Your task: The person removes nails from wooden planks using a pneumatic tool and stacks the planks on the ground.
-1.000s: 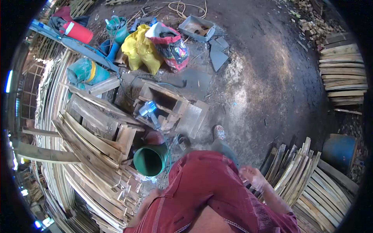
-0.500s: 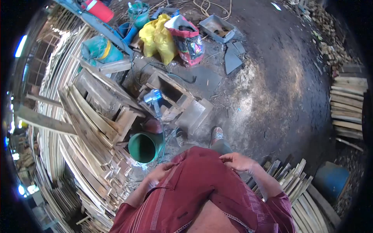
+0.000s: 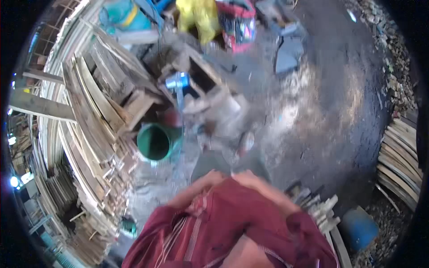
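Observation:
Both hands are at the lower front edge of the dark red shirt (image 3: 232,210), close together over my lap. My left hand (image 3: 215,177) reaches in from the left side, its fingers blurred against the cloth. From the other side my right hand (image 3: 246,178) meets the same hem, also smeared by motion. Whether either one grips the cloth I cannot make out. Below them show the grey-green trouser legs (image 3: 210,164) and two blurred feet.
A green bucket (image 3: 154,142) lies left of my feet, near a blue power tool (image 3: 177,80) on a wooden frame. Stacked boards (image 3: 85,116) fill the left; more boards (image 3: 400,161) and a blue drum (image 3: 359,228) are at right. Yellow bag (image 3: 199,20) ahead.
Both hands have moved inward to the shirt's front hem and now nearly meet. The view has tilted down, so the bags and bucket sit higher in it.

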The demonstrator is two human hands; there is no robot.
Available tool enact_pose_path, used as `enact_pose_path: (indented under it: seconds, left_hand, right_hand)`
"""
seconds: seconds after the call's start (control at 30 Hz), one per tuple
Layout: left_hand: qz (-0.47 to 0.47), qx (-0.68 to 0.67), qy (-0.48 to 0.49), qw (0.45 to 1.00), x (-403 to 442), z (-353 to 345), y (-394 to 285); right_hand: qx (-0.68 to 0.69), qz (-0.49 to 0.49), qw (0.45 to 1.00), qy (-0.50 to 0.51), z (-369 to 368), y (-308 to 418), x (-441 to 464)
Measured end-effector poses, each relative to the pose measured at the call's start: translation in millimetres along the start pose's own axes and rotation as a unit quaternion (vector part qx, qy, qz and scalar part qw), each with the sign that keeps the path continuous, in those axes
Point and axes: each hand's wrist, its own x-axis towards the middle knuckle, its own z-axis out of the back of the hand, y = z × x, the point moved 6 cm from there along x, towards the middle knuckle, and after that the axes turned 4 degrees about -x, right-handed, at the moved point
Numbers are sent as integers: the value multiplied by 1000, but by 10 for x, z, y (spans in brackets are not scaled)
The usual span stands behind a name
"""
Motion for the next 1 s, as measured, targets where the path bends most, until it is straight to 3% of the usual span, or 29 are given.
enact_pose_path:
  seconds: [0.03,0.07,0.1,0.13,0.17,0.2,0.23,0.3,0.33,0.37,0.4,0.43,0.47,0.5,0.53,0.57,0.63,0.67,0.7,0.73,0.77,0.8,0.83,0.87,0.9,0.93,0.97,1.0]
  left_hand:
    - [13,0,125,992,94,-491,147]
    - [19,21,218,976,376,-460,222]
    - [34,71,190,979,310,-248,59]
    - [52,110,179,976,47,-263,-139]
    - [-37,-62,159,985,-83,-422,-113]
    - [-122,-232,127,957,-282,-490,-24]
    - [-120,-233,130,956,-616,-75,-345]
    - [-181,-235,-34,954,-1505,1307,-798]
    - [-53,-499,-89,860,-1575,1043,129]
    - [-150,-763,-43,627,-1685,1739,-509]
    - [-43,-614,-314,723,-1465,1921,-285]
    - [77,-400,-550,729,-1504,2007,-92]
    - [85,-406,-546,728,-1504,1786,42]
    - [49,-383,-449,806,-1418,1415,45]
    - [2,-349,-350,869,-1333,1076,33]
    - [-53,-297,-253,919,-1221,863,44]
    - [-152,-161,-62,973,-935,677,164]
    - [-182,-111,61,975,-1055,360,138]
    - [-126,-372,44,919,-1338,869,-118]
    - [-62,-599,21,798,-1550,1506,-370]
    - [16,-727,-113,677,-1518,1709,-188]
    - [-60,-589,-337,732,-1426,2018,17]
    - [-61,-591,-334,732,-1302,1745,387]
    - [37,-402,-264,876,-775,1282,343]
    - [133,-187,-180,957,-415,597,280]
    - [224,38,-80,971,-323,159,605]
    - [230,31,-86,969,-429,356,419]
    - [207,-82,-71,972,-28,566,-28]
  right_hand:
    - [-22,-21,992,124,-696,-299,380]
    - [-67,-35,973,218,-847,-528,759]
    - [-199,-30,962,187,-746,-354,715]
    - [-136,-48,973,180,-729,-320,630]
    - [-68,-65,978,186,-819,-255,431]
    - [14,-23,981,193,-841,-137,245]
    - [91,19,979,182,-590,-6,140]
    - [164,125,967,151,186,371,-313]
    - [318,1,931,178,469,406,-450]
    - [457,-62,886,50,810,367,-464]
    - [426,-42,880,-207,1124,331,-351]
    - [371,-22,815,-444,1276,321,-373]
    - [371,-30,819,-438,849,-140,56]
    - [38,55,967,-248,113,-54,620]
    - [-303,140,942,-20,-1075,-348,617]
    - [-311,139,940,-31,-702,-65,580]
    - [-56,126,990,-25,-5,36,66]
    - [100,108,989,5,407,124,-113]
    - [254,83,963,34,539,488,-259]
    - [365,-12,931,23,918,563,-375]
    - [543,25,836,-78,1127,447,-324]
    - [540,26,837,-87,1080,327,-75]
    - [440,47,833,-332,1081,73,201]
    - [308,65,773,-550,988,-97,336]
    - [1,32,849,-528,436,-98,545]
    - [-305,1,839,-451,-177,-49,575]
    - [-307,12,839,-449,-200,-14,440]
    - [-217,74,937,-263,-179,-103,631]
